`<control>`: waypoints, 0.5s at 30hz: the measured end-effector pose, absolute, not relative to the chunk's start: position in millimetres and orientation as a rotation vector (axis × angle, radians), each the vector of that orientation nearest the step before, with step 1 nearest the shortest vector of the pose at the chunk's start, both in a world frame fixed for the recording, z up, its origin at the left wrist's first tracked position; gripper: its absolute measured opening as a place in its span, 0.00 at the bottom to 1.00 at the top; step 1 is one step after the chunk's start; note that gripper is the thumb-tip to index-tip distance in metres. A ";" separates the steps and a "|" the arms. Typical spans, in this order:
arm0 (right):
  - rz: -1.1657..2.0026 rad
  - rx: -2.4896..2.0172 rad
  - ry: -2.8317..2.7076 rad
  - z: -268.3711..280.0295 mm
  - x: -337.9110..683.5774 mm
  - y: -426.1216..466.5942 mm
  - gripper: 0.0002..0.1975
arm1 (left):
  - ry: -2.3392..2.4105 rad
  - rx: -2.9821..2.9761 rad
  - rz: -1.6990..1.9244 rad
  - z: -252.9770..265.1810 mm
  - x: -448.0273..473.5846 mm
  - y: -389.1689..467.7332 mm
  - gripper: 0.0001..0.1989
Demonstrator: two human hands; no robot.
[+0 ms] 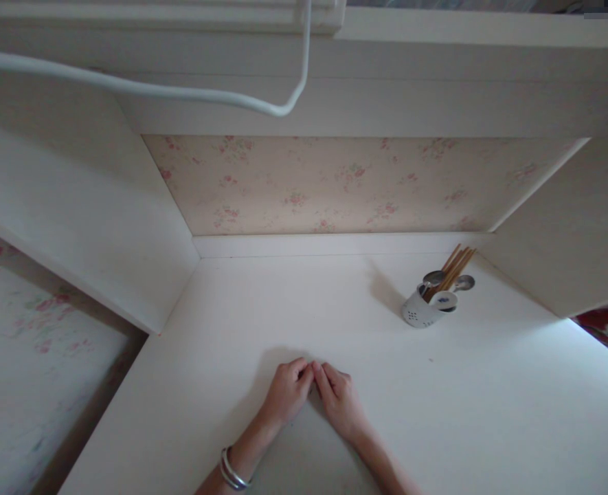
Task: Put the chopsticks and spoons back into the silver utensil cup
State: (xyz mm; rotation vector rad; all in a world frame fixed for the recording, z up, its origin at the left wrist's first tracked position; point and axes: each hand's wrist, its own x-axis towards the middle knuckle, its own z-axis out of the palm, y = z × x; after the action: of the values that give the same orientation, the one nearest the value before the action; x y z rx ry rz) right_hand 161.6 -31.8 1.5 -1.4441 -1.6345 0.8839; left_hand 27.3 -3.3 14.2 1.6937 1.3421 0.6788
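Note:
My left hand (290,386), with silver bracelets (231,471) on its wrist, is closed, fingers curled and thumb pressed against them. Beside it my right hand (339,397) is closed too, and the fingertips of both meet over the white tabletop (262,295). Whether anything small is pinched between them is hidden. Farther back on the right stands a white utensil holder (418,311) with round holes in its side. Wooden chopsticks (458,265), metal spoons (464,282) and a white spoon (444,300) stick out of it.
White side panels (123,206) enclose the tabletop, with floral wallpaper (304,185) behind. A white cable (190,93) hangs across the top left below a shelf (463,26). Something red (605,326) shows at the right edge, past the panel.

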 end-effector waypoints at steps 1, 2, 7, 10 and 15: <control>0.884 -1.446 -1.636 1.2 161.6 -31.8 0.20 | 1.344 1.694 0.683 14.2 27.4 -3.2 0.19; 0.886 -1.447 -1.637 0.9 161.7 -31.8 0.20 | 1.344 1.692 0.686 14.2 27.6 -3.1 0.19; 0.890 -1.438 -1.628 0.9 162.3 -31.9 0.20 | 1.327 1.683 0.681 14.5 27.8 -3.8 0.19; 0.898 -1.442 -1.630 1.9 162.5 -31.8 0.20 | 1.331 1.689 0.684 15.2 27.7 -4.6 0.20; 0.903 -1.434 -1.629 1.6 162.5 -31.6 0.20 | 1.340 1.709 0.674 16.3 27.9 -4.6 0.19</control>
State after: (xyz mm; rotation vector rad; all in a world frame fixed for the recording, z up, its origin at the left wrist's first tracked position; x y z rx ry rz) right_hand 162.5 -31.6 1.6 -1.4345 -1.6290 0.9032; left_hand 27.9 -4.6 16.3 1.7090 1.3400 0.6742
